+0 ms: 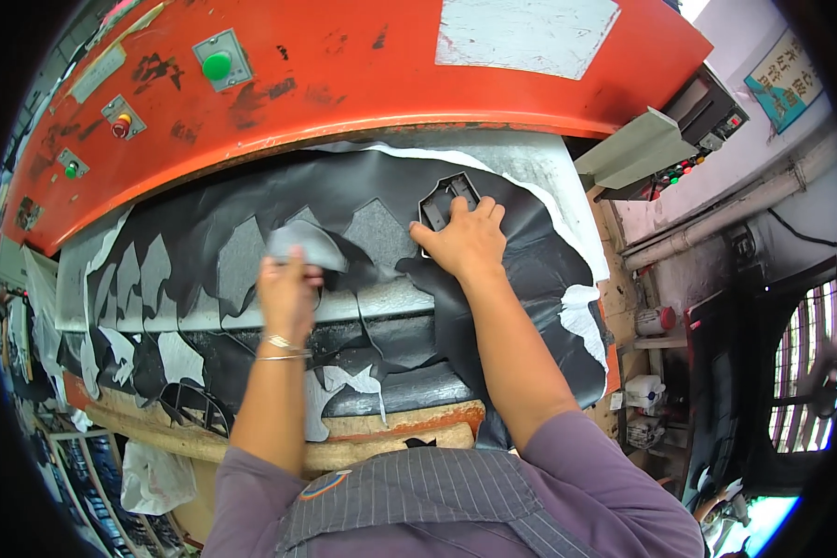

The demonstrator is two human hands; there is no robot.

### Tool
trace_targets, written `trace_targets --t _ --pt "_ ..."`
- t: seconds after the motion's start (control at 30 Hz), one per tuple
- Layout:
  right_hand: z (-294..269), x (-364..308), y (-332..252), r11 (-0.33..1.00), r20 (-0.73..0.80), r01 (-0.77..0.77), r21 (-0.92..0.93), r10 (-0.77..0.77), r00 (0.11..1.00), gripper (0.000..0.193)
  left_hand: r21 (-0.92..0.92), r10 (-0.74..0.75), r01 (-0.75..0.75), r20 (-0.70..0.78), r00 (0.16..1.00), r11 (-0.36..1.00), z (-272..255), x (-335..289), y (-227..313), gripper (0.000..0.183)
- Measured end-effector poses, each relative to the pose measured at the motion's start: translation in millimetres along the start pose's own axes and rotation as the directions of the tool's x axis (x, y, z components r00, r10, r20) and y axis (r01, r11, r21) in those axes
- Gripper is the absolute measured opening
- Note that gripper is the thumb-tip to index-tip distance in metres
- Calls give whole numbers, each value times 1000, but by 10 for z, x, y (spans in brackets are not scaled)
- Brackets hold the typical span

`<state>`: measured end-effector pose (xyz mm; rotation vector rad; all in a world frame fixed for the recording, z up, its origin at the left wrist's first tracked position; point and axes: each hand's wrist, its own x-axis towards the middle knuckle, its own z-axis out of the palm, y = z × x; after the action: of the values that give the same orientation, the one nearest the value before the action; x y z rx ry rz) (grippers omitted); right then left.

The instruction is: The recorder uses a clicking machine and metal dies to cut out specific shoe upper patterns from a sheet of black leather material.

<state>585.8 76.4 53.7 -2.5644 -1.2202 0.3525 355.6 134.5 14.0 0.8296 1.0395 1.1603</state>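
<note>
Steadying the metal cutting die (448, 197) well seems to call for a flat, even hold, with its edges inside uncut leather and close to the neighbouring gap so little is wasted. It sits directly under my right hand (470, 232), on the black leather sheet (530, 256), and I judge that light pressure from both sides suits it better than a push at 1 corner, which could tilt or slide it. The grey piece (307, 245) probably wants a gentle pinch near its edge, so that it doesn't crease or drag the sheet along.

As for my grip, my right thumb and fingers are spread wide across the die, the thumb at its left edge and the fingers over its right side; how hard they press, I can't tell. My left hand (286, 284) is closed to a narrow pinch on the lower part of the grey piece, though blur hides the exact finger placement. Just left of my right thumb is an angular grey gap (381, 232) in the leather. Beyond both hands stands the orange-red machine (363, 74).
</note>
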Motion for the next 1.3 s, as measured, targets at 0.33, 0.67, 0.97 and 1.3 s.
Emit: trace_targets --t 0.33,0.67,0.97,1.3 --pt "-95 -51 251 999 127 17 50 -23 992 72 989 545 -133 75 835 68 -1426 -456 789 59" --pt "-171 -292 1222 877 6 404 260 -420 908 74 609 167 -685 686 708 399 269 -604 -156 74" --pt "-96 -264 1219 844 6 449 295 -471 882 87 615 168 -737 725 668 279 520 -506 -530 81" --pt "-76 297 1198 728 11 615 303 -648 761 42 574 149 -676 702 697 462 615 -508 -532 45"
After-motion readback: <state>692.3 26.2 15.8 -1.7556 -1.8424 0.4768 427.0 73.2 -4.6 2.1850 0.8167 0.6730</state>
